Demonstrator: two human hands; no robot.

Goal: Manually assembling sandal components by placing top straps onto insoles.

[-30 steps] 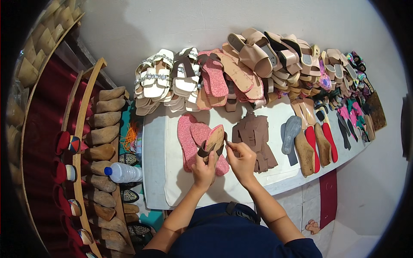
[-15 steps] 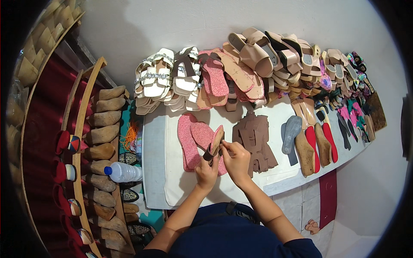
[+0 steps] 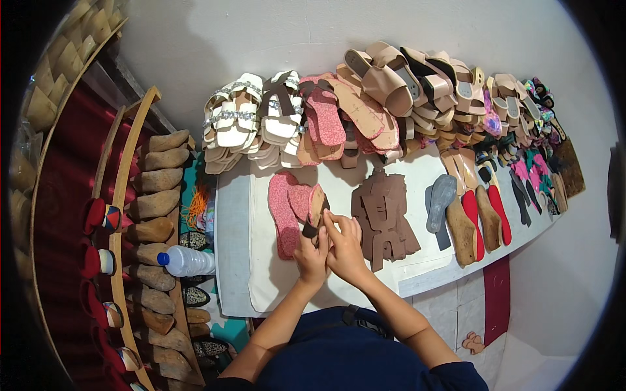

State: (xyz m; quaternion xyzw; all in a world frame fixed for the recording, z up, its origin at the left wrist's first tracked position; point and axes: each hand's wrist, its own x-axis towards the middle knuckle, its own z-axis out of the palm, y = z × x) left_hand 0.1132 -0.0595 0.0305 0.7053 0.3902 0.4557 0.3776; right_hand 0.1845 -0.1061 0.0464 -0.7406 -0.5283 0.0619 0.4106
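Observation:
Both hands meet over the near left part of the table, holding one pink sandal sole (image 3: 317,203) with its tan underside turned up. A dark brown strap (image 3: 310,231) crosses it. My left hand (image 3: 312,259) is closed round the sole's near end and the strap. My right hand (image 3: 346,251) presses its fingers on the strap at the sole's right edge; its fingertips are partly hidden. A patterned pink sole (image 3: 283,218) lies flat just left of my hands. Another pink sole (image 3: 300,197) shows behind the held one, partly covered. Brown cut strap pieces (image 3: 385,218) lie stacked to the right.
White sandals (image 3: 236,120), pink sandals (image 3: 326,124) and beige slides (image 3: 391,85) are piled along the wall. Wooden shoe lasts (image 3: 462,228) and red soles (image 3: 499,218) lie at the right. At the left, a water bottle (image 3: 189,260) stands beside a rack of lasts (image 3: 156,203).
The held sole has shifted slightly left and tilted so more of its tan underside shows. My right hand has moved down and left, closer against my left hand.

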